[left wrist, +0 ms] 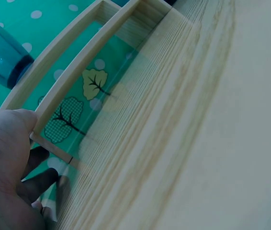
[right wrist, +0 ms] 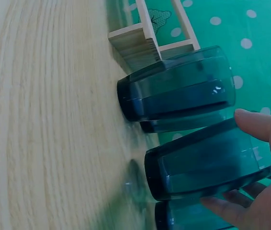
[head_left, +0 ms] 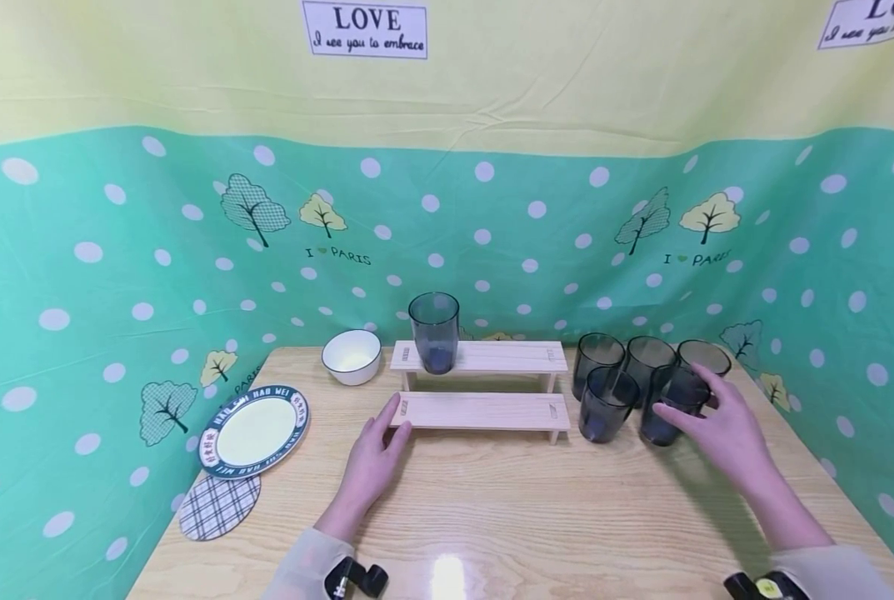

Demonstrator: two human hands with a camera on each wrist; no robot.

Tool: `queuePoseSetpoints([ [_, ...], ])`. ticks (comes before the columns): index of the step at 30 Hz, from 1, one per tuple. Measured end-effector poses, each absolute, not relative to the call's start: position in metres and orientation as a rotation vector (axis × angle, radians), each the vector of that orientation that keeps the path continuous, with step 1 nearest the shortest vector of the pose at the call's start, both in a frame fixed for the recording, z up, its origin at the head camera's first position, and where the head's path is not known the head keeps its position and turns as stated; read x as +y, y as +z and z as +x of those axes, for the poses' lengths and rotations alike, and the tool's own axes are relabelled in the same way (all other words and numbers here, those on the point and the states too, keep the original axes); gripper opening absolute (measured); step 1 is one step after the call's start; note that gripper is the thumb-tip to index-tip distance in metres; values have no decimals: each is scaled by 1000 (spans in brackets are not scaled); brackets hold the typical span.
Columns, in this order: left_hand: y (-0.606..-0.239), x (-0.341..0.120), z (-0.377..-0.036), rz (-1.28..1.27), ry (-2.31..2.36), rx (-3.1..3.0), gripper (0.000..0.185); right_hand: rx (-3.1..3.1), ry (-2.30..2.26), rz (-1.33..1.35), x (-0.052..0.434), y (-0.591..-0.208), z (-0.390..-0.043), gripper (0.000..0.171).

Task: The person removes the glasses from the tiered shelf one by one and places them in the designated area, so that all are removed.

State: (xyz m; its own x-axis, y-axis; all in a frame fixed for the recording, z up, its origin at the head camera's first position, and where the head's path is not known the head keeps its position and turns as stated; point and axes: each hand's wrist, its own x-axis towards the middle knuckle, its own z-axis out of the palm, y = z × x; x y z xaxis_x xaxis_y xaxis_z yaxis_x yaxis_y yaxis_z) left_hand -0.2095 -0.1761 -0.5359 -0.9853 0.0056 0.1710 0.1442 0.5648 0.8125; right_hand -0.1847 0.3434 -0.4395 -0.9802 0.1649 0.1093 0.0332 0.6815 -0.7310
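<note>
Five smoky translucent tumblers cluster at the right of the wooden bench (head_left: 491, 500), all empty. The right hand (head_left: 724, 429) curls around the front-right tumbler (head_left: 667, 408). A sixth tumbler (head_left: 434, 332) stands on the pale two-tier wooden shelf (head_left: 484, 410), whose lower left end the left hand (head_left: 372, 462) touches with straight fingers.

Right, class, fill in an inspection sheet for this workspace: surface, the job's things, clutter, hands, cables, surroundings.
Surface: wooden table, glare spot near the front edge.
Job's things: two-step wooden rack; one dark cup upright on its top step; five dark cups grouped to the right, the front-right cup in hand.
Clutter: white bowl, plate, checked coaster at left.
Hands: left hand rests on the lower step's left end; right hand grips the front-right cup.
Cables: nothing seen.
Surroundings: green dotted cloth behind, yellow band above.
</note>
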Motion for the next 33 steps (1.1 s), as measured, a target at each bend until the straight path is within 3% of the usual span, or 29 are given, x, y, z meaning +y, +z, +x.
queuePoseSetpoints([
  [33, -535, -176, -208, -96, -1393, -2663, 62, -2767, 1191, -45, 334, -451, -195, 112],
])
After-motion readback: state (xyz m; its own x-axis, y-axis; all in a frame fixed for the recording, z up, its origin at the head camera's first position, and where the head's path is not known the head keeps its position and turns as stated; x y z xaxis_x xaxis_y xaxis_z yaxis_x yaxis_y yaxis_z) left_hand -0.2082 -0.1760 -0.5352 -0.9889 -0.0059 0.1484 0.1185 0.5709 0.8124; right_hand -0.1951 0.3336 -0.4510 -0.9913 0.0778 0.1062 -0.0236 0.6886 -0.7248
